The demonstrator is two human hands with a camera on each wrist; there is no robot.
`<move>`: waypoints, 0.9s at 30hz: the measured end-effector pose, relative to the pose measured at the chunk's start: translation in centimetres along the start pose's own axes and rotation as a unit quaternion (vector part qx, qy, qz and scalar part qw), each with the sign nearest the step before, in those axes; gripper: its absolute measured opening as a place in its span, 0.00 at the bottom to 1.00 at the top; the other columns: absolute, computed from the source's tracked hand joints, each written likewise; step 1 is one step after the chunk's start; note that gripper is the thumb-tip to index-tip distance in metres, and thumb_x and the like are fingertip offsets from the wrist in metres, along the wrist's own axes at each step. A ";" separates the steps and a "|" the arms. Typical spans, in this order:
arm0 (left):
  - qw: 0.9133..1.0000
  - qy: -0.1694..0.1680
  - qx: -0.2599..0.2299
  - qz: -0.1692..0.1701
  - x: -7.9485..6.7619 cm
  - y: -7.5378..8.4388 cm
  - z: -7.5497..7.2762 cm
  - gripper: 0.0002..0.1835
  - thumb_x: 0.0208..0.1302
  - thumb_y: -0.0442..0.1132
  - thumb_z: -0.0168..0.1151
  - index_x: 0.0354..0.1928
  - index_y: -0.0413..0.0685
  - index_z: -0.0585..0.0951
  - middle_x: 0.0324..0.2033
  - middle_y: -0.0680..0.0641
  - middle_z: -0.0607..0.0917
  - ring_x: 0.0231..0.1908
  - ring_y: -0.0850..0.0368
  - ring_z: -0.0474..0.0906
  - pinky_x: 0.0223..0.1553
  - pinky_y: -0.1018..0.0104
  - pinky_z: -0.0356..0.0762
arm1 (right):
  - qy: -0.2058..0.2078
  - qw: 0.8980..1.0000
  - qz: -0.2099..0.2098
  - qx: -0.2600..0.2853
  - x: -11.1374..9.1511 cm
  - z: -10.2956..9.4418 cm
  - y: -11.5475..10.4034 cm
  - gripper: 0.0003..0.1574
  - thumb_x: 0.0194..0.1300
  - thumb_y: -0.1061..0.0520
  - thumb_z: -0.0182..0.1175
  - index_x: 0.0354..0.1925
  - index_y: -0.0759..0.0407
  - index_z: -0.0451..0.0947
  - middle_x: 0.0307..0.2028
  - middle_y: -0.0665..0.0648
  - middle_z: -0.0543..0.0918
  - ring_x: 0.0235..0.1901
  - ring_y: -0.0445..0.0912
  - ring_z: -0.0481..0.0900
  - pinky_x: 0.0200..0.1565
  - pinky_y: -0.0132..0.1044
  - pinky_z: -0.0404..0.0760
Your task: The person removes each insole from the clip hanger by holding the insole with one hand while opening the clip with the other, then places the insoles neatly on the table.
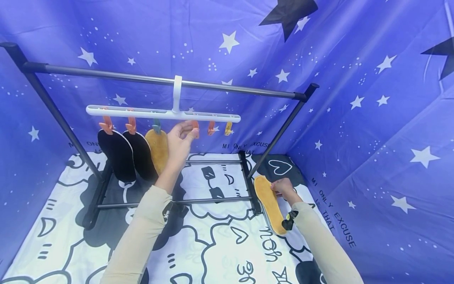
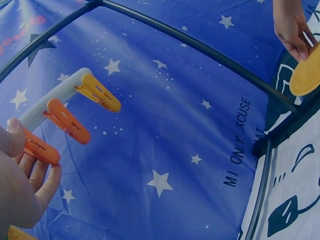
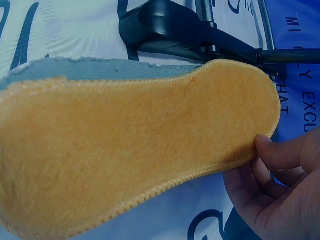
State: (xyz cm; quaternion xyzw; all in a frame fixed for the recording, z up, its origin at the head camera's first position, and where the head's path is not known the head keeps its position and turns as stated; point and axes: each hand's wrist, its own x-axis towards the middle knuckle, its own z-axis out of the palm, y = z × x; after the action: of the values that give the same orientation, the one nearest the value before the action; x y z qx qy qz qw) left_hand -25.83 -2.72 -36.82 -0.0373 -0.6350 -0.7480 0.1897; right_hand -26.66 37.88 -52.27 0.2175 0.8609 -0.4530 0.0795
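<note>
My left hand (image 1: 179, 140) holds an orange clothes peg (image 1: 195, 129) that hangs from the white hanger (image 1: 209, 116); its thumb and fingers lie around the peg in the left wrist view. At the right, my right hand (image 1: 285, 189) pinches the edge of a fuzzy yellow insole (image 1: 270, 203) near one end. Grey material (image 3: 115, 69) shows along that insole's far edge. Pegs on the hanger's left half hold two black insoles (image 1: 115, 156) and a yellow insole (image 1: 158, 148), partly behind my left hand. Another orange peg (image 2: 68, 121) and a yellow peg (image 2: 101, 93) hang with nothing in them.
The hanger hooks over the top bar (image 1: 227, 87) of a dark metal rack, whose right leg (image 1: 278, 134) stands close to my right hand. Below lies a black-and-white patterned cloth (image 1: 213, 225). Blue star-printed curtains (image 1: 347, 130) enclose the space.
</note>
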 end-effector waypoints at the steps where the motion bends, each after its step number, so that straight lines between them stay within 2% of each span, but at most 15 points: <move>1: 1.000 0.000 -0.001 0.001 0.0 0.0 0.0 0.18 0.68 0.28 0.64 0.58 0.29 0.78 0.51 0.30 0.83 0.39 0.69 0.81 0.50 0.76 0.81 | 0.001 1.000 0.001 0.000 0.0 0.0 0.0 0.02 0.56 0.72 0.61 0.31 0.72 0.81 0.21 0.51 0.80 0.23 0.42 0.79 0.29 0.40 0.86; 5: 1.000 0.002 -0.003 0.002 0.0 -0.1 0.0 0.17 0.68 0.28 0.64 0.57 0.29 0.79 0.51 0.30 0.83 0.39 0.70 0.81 0.49 0.78 0.80 | 0.001 1.000 0.001 -0.001 0.0 0.1 0.0 0.03 0.56 0.72 0.61 0.31 0.74 0.80 0.22 0.54 0.81 0.23 0.43 0.79 0.31 0.42 0.87; 10: 1.000 0.000 0.001 0.001 0.0 -0.1 -0.1 0.18 0.68 0.29 0.64 0.58 0.30 0.78 0.52 0.30 0.83 0.41 0.67 0.81 0.50 0.76 0.81 | 0.004 1.000 -0.001 -0.008 0.2 0.2 0.3 0.09 0.56 0.71 0.62 0.37 0.76 0.80 0.23 0.54 0.81 0.24 0.44 0.79 0.32 0.42 0.87; 16: 1.000 -0.003 0.006 -0.002 0.0 -0.1 -0.1 0.18 0.69 0.29 0.64 0.58 0.30 0.78 0.52 0.31 0.84 0.44 0.61 0.82 0.54 0.72 0.81 | 0.009 1.000 0.011 -0.016 0.4 0.4 0.3 0.03 0.55 0.71 0.61 0.31 0.72 0.79 0.22 0.53 0.79 0.23 0.45 0.79 0.27 0.39 0.85; 22: 1.000 -0.002 0.002 -0.005 0.0 0.0 0.0 0.17 0.69 0.29 0.64 0.57 0.30 0.78 0.52 0.30 0.84 0.40 0.68 0.81 0.53 0.73 0.81 | 0.015 0.999 0.029 -0.030 1.1 0.5 0.7 0.02 0.53 0.71 0.62 0.29 0.69 0.78 0.23 0.54 0.79 0.23 0.46 0.79 0.26 0.39 0.85; 27: 1.000 -0.001 0.002 -0.005 0.0 0.1 0.0 0.17 0.69 0.29 0.64 0.57 0.29 0.78 0.51 0.30 0.84 0.40 0.68 0.80 0.52 0.74 0.81 | 0.014 0.999 0.029 -0.032 1.2 0.6 0.8 0.04 0.51 0.72 0.62 0.25 0.66 0.78 0.21 0.53 0.78 0.22 0.46 0.78 0.24 0.38 0.83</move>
State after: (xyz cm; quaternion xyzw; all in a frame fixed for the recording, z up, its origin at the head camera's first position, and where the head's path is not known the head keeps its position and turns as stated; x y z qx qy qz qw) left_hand -25.81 -2.71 -36.74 -0.0343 -0.6368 -0.7475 0.1857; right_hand -27.42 38.17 -53.59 0.2461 0.8695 -0.4193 0.0873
